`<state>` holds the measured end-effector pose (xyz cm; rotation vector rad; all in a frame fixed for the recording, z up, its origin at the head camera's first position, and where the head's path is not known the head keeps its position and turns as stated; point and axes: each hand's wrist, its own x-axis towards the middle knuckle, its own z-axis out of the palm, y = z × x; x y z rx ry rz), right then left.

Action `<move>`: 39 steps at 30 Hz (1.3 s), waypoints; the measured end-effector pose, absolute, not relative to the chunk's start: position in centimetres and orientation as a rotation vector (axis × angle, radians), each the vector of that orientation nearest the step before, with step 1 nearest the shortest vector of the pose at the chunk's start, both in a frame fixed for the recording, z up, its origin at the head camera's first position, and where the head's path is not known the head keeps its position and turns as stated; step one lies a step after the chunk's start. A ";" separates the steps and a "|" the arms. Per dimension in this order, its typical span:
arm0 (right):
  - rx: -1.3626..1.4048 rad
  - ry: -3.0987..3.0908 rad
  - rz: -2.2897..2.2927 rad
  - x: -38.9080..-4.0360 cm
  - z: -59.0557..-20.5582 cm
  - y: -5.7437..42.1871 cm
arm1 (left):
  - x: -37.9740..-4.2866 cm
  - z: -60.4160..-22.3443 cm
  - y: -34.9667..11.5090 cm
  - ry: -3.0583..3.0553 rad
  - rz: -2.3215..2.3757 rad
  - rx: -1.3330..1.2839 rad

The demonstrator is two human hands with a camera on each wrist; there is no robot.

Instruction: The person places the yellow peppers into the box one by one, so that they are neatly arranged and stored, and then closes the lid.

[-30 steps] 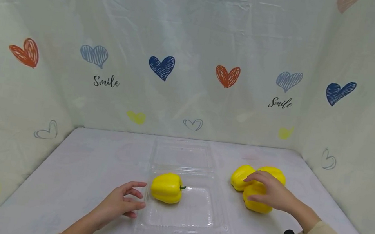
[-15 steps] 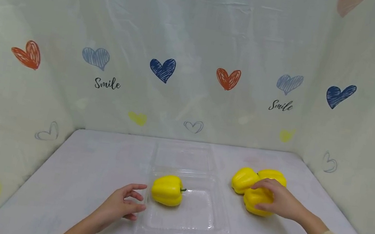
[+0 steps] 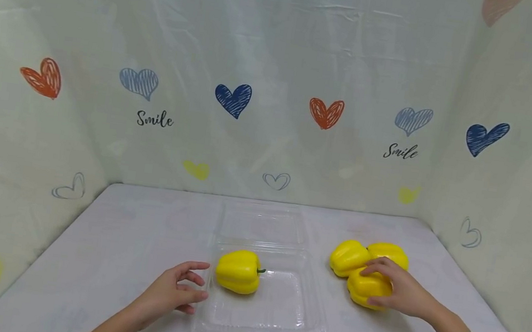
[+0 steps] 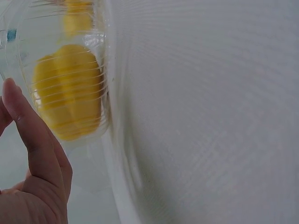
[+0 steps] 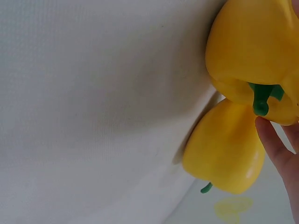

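Note:
A clear plastic clamshell container lies open on the table, holding one yellow bell pepper on its side, stem to the right. Beside the container's left wall is my left hand, fingers loosely bent and nothing in its grasp; the left wrist view shows a fingertip close to the ribbed wall. On the right, my right hand has thumb and fingers around the nearest yellow bell pepper of a group. Its green stem shows in the right wrist view, a fingertip right beside it.
Two more yellow bell peppers, the left one and the rear one, lie against the gripped one. The container's lid is folded back toward the rear. A heart-print curtain stands behind the white table.
My right hand has shifted a little right and down, settling its fingers closer around the nearest pepper. The left hand stays beside the container. The whole head view has shifted slightly.

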<state>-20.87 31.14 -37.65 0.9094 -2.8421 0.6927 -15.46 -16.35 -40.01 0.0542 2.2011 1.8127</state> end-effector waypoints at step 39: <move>0.881 -2.741 0.648 -20.5 -36.0 28.8 | -15.4 -39.7 -16.2 2.218 1.789 0.013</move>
